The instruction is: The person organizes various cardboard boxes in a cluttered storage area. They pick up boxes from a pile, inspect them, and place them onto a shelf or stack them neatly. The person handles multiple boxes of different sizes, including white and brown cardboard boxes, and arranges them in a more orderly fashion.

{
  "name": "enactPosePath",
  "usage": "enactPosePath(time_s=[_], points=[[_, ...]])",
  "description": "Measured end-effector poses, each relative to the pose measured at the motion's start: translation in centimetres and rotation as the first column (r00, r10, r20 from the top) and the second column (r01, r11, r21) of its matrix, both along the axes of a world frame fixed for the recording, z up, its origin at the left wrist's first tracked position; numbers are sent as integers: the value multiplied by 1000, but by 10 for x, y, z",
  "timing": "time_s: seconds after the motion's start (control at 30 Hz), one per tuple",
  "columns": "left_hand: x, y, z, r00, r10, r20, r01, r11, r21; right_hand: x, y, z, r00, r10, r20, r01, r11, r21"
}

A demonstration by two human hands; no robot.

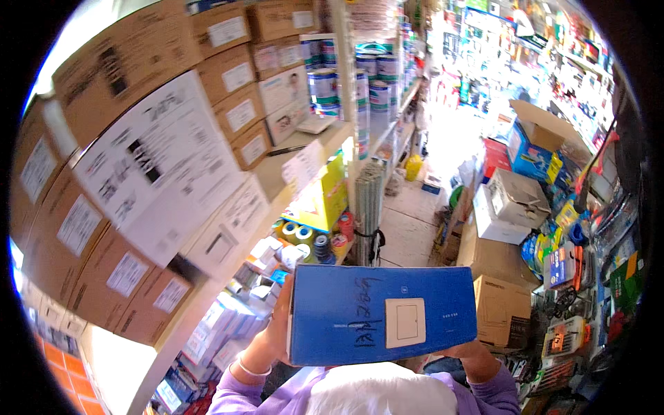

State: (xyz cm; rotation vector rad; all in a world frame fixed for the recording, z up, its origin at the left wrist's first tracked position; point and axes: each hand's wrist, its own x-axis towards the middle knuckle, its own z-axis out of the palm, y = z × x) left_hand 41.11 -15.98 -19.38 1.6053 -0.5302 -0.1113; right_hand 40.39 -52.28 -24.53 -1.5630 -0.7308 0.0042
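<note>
A blue cardboard box (342, 311) with a printed picture of a wall switch and handwriting on it is held level in front of my body. My left hand (280, 324) grips its left end, fingers along the side, with a light bracelet on the wrist. At the lower right corner my right hand (461, 350) supports the box, its fingers mostly hidden beneath and behind it. Both arms wear purple sleeves.
Brown cartons (109, 264) and a white box (155, 166) fill the shelf at left. Paint cans (378, 93) stand on a rack ahead. A narrow tiled aisle (410, 223) runs forward. Stacked boxes (519, 197) and packaged tools (563, 267) crowd the right side.
</note>
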Motion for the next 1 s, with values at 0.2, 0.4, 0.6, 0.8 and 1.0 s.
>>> enactPosePath(time_s=[0.2, 0.4, 0.6, 0.8, 1.0], points=[[-54, 56, -33, 994, -77, -73, 40, 911, -410, -25, 52, 20, 975, 177, -132, -122, 930, 348], [-160, 125, -17, 752, 185, 633, -353, 923, 150, -59, 126, 40, 947, 310, 81, -319, 893, 317], [-283, 157, 35, 412, 143, 900, -550, 826, 121, -110, 191, 79, 888, 347, 300, -351, 936, -43], [-402, 197, 90, 373, 224, 900, -822, 529, 209, -155, 267, 127, 707, 351, 614, -409, 911, -51], [-395, 269, 144, -102, 472, 876, -986, 71, -153, -154, 406, 171, 517, -18, 856, -377, 893, 246]])
